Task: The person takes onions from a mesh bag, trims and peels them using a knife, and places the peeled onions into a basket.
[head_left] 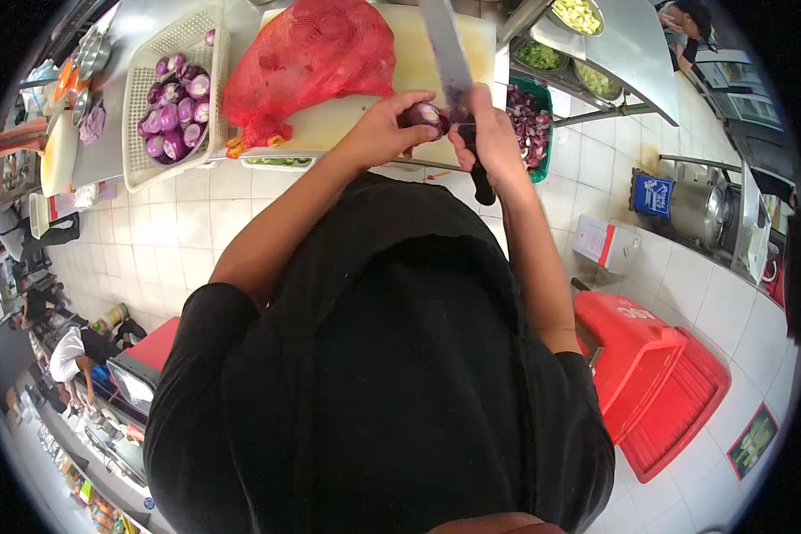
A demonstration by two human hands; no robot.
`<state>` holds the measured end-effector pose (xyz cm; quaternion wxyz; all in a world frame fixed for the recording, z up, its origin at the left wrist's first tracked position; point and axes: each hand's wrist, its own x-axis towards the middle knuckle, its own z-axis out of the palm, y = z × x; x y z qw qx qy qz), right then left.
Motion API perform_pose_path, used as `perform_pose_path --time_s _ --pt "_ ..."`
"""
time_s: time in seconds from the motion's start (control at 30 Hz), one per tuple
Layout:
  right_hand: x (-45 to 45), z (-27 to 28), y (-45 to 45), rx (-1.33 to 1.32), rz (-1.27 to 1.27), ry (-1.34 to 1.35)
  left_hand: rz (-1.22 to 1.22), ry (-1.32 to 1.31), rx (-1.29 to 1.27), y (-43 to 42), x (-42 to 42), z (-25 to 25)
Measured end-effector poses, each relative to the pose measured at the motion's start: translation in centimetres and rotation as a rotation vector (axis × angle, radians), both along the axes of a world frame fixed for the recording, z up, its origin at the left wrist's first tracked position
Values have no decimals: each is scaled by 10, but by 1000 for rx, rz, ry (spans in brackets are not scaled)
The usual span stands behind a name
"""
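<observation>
My left hand [384, 133] is closed around a purple onion [425, 117], whose pale cut end faces right. Wrapped round the black handle of a large kitchen knife [445, 49] is my right hand [494, 138]; the broad blade points up and away, its heel close beside the onion. Both hands are above the near edge of a white cutting board [427, 53]. A red mesh bag [316, 58] lies on the board just beyond my left hand. To the left, a white plastic basket [133, 116] holds several peeled purple onions [176, 107].
A green crate [547, 147] of onion pieces sits right of the board. Metal bowls of chopped vegetables [578, 15] occupy the right side. Behind on the right stand a red bin [636, 365] and a white box [607, 242]. Other people [71, 351] are at the far left and upper right.
</observation>
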<state>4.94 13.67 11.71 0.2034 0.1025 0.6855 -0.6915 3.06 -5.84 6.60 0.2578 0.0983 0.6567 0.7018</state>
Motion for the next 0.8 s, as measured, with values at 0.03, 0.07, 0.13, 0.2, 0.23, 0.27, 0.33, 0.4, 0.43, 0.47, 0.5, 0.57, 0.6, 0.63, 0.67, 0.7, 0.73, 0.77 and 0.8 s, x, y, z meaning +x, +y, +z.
perform_pose_path --time_s 0.03,0.07,0.13,0.2,0.23,0.27,0.33,0.4,0.43,0.47,0.5,0.57,0.6,0.63,0.67,0.7,0.73,0.77,0.8 --pt "0 -2 2 -29 -18 -7 5 -3 4 -1 0 0" --pt "0 -4 5 -59 -36 -15 9 -6 8 -2 0 0" --pt "0 -10 9 -74 -31 10 31 -12 15 -4 -3 3" --pt "9 -8 9 -31 0 64 69 -22 24 -3 -5 6" --pt "12 -6 8 -10 15 90 69 -19 46 -2 -6 4" --pt "13 -12 6 -8 26 94 67 -14 68 -1 -8 1" --pt "15 -6 -3 23 -12 67 61 1 75 1 -11 0" --pt "14 -9 -2 48 -27 54 58 25 42 2 -11 0" --pt "12 -13 1 51 -46 43 43 14 61 2 -11 -3" --pt "9 -17 3 53 -65 32 29 3 81 1 -10 -7" --pt "6 -21 6 56 -85 21 13 -8 100 1 -11 -6" --pt "4 -30 10 -21 -144 14 -5 -40 144 3 -10 -7" --pt "4 -29 12 -24 -142 6 -14 -56 167 3 -10 -5" --pt "5 -29 12 -26 -140 -1 -5 -96 194 3 -11 -4" --pt "6 -27 11 -43 -141 6 5 -136 222 2 -12 -3" --pt "9 -24 10 -61 -143 11 14 -180 249 1 -13 -2" --pt "11 -22 9 -79 -146 18 31 -196 287 1 -14 -4" --pt "12 -21 9 -64 -106 35 49 -211 323 0 -15 -6" --pt "13 -19 9 -50 -67 53 67 -226 359 0 -16 -8"
